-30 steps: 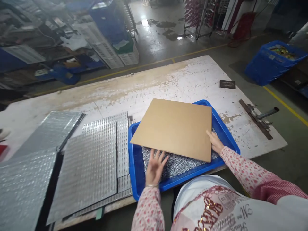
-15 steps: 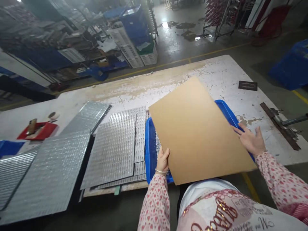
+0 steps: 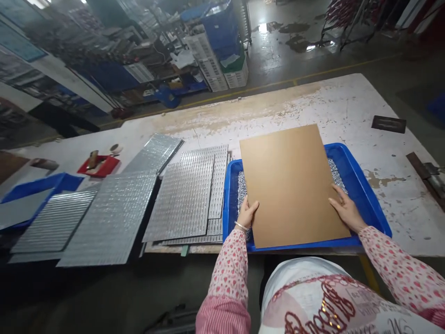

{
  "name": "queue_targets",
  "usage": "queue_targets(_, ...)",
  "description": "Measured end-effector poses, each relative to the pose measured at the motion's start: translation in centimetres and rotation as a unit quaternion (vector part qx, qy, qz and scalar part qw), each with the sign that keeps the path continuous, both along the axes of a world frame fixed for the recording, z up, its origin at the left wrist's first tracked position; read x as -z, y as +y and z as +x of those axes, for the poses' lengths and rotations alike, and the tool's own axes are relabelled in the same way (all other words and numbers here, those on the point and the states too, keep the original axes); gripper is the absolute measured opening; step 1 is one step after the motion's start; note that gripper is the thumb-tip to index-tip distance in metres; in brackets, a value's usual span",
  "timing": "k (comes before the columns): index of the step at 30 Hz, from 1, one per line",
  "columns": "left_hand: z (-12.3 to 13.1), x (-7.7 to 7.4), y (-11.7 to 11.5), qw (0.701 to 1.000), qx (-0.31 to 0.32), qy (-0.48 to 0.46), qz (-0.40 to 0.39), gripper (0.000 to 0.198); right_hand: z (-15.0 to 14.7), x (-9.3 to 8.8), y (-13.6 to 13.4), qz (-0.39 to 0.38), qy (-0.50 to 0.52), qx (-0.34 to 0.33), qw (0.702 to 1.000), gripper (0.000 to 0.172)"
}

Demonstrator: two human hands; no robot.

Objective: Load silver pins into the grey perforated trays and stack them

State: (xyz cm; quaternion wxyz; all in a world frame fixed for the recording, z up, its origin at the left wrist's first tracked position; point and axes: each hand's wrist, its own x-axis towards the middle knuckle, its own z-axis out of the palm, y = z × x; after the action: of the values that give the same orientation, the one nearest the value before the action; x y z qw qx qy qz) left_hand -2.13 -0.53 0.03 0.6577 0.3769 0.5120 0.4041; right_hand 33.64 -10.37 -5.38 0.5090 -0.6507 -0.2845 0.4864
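Observation:
A flat brown cardboard sheet (image 3: pixel 292 185) lies over the middle of a blue plastic tray (image 3: pixel 371 204). My left hand (image 3: pixel 247 214) grips its left edge, thumb on top and fingers underneath. On the opposite edge, my right hand (image 3: pixel 346 209) closes round the side in the same way. Small silvery pieces (image 3: pixel 336 175) show in the tray on both sides of the sheet; the rest of them are hidden beneath it. Just left of the tray, perforated grey metal-looking panels (image 3: pixel 184 199) lie stacked and overlapping.
Further left are more ribbed silvery panels (image 3: pixel 111 218), a red bin (image 3: pixel 99 166) with small items, and another blue tray (image 3: pixel 66 183). A dark flat block (image 3: pixel 388 124) and a metal clamp-like fixture (image 3: pixel 429 176) sit on the right of the white worn table (image 3: pixel 274 113).
The cardboard sheet has been turned straighter and lowered towards the tray. My right hand, open and beside it before, now holds its right edge. The view has shifted left.

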Motion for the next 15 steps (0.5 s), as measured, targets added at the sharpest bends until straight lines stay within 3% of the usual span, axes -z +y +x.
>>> queue_targets(4,0.6,0.8,-0.1,0.998,-0.011,0.015,-0.059,0.077,0.7,-0.8,0.5,-0.002,-0.066,-0.025,0.997,0.065)
queue_targets(6,1.0,0.0,-0.2,0.999,-0.004,0.013,-0.052,0.078,1.0,-1.2,0.6,0.014,-0.046,-0.016,0.999,0.066)
queue_targets(8,1.6,-1.8,-0.5,0.999,0.002,0.018,-0.035,0.08,1.1,-1.6,0.3,0.025,-0.001,-0.002,1.0,0.073)
queue_targets(11,2.6,-6.9,-0.8,0.999,-0.006,0.042,0.025,0.076,0.8,-2.4,0.4,0.03,0.082,-0.006,0.996,0.08)
queue_targets(15,1.7,-16.6,-1.3,0.973,-0.039,0.16,0.16,0.064,-0.1,-4.1,3.0,0.093,0.067,-0.044,0.992,0.068)
